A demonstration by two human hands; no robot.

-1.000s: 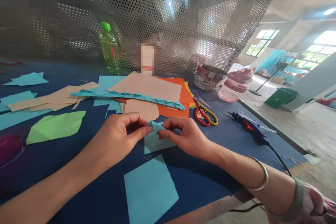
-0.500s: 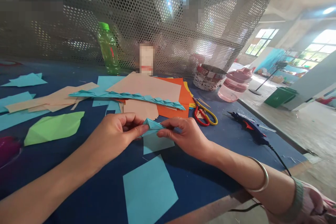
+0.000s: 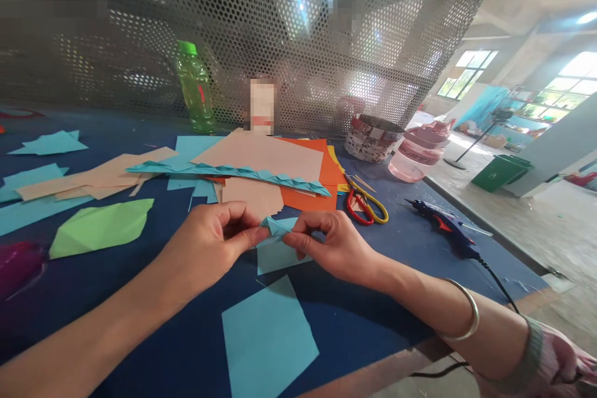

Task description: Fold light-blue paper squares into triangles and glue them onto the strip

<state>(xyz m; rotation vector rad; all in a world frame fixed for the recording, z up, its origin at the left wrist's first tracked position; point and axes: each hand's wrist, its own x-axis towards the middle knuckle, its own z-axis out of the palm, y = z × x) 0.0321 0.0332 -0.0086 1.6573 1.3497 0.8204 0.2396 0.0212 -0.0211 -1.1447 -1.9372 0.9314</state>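
Perforated metal panelling rises along the far side of your blue table, and to the right the room opens onto a pale floor, bright windows and a green bin. Your two hands meet near the middle of the table. Your left hand pinches the left end of a small folded blue paper between thumb and fingers, and your right hand grips its right end the same way, so the piece spans the narrow gap between your fingertips. You wear a metal bangle on the right forearm.

Just below the folded piece in your view lies a flat blue sheet, partly covered by your right hand; nearer to you is a larger blue sheet. Beyond your hands, a long pleated blue strip lies across peach sheets, with orange paper showing at their right. Scissors with one red and one yellow handle loop lie right of the pile, and a glue gun rests farther right. On your left is a light green paper. Along the far side stand a green bottle, a round tub and a pink bottle.
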